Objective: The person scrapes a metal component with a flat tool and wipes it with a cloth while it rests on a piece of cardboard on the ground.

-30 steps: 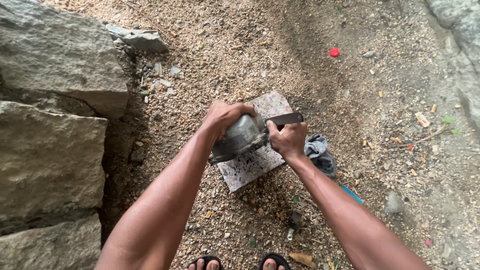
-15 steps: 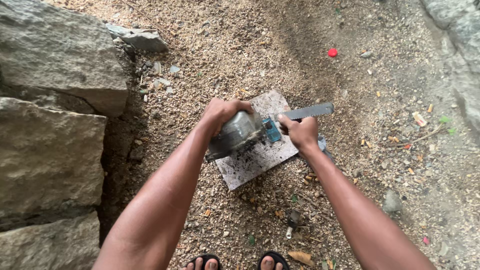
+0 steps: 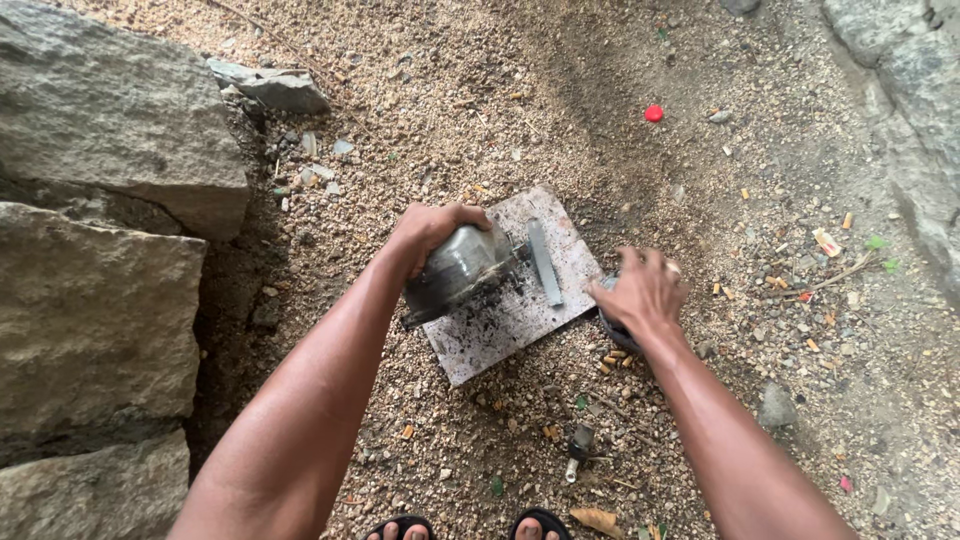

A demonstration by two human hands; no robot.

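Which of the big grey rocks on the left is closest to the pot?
The middle rock, the flat-topped block level with the pot; the upper rock and the lowest rock sit farther off.

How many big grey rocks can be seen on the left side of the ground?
3, stacked along the left edge: the top rock, the middle rock and the bottom rock. More may lie outside the frame.
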